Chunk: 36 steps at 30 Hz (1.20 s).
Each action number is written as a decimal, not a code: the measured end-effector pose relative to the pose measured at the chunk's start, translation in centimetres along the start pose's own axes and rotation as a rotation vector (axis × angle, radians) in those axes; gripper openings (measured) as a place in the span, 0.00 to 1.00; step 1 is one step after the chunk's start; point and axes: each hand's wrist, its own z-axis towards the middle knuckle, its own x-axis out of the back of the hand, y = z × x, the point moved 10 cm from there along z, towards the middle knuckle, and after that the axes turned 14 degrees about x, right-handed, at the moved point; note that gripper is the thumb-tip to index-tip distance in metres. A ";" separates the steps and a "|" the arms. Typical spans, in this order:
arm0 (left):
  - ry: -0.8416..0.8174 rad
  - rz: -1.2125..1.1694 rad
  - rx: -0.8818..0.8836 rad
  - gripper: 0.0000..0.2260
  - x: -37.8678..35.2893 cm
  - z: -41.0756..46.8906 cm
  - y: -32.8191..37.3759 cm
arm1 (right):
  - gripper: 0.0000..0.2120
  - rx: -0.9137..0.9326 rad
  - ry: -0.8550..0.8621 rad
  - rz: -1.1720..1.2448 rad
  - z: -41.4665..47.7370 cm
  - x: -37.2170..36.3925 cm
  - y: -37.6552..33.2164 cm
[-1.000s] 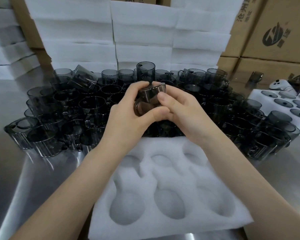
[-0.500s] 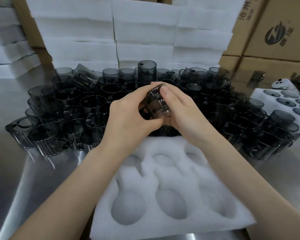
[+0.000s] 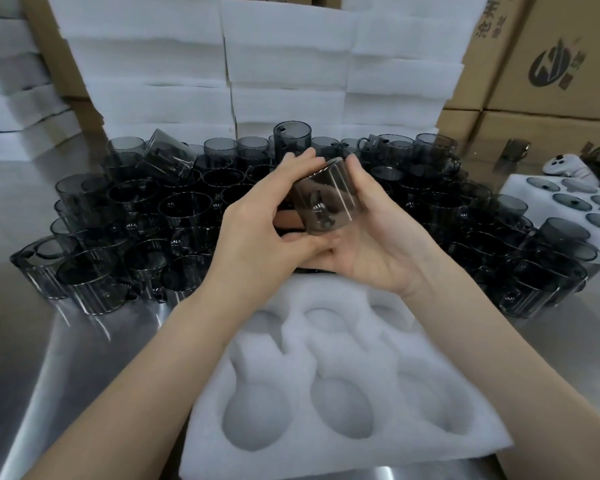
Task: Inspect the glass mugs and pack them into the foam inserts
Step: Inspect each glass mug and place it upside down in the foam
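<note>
The right hand [image 3: 381, 244] turns over. A second ago its back faces the camera, with the forefinger laid across the mug [image 3: 328, 197]. Now its palm faces up and toward the camera, cradling the mug from the right and below, with the fingers rising behind the far side. The mug rolls with it: earlier it lies tilted with its rim toward the upper right, and now its side wall faces the camera, with a dark curved shape showing through the tinted wall. It sits slightly further right between the hands. The left hand [image 3: 257, 233] shifts its hold too, fingers now reaching over the mug's upper left, thumb tucked at its lower edge
</note>
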 end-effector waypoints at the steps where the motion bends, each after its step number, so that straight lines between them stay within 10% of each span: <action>1: 0.006 0.038 0.024 0.36 0.0 0.1 -0.2 | 0.33 -0.008 0.009 -0.011 0.0 0.1 0.1; 10: 0.082 0.210 0.048 0.35 -0.1 0.0 0.0 | 0.17 0.390 0.263 -0.531 0.1 3.1 -3.0; 22: -0.038 0.027 -0.059 0.37 -0.7 -0.5 1.2 | 0.29 -0.067 -0.060 0.117 -0.2 -0.6 0.9; 36: 0.114 0.187 -0.131 0.33 -0.4 -0.8 2.1 | 0.13 0.264 0.017 -0.110 0.5 0.3 -1.6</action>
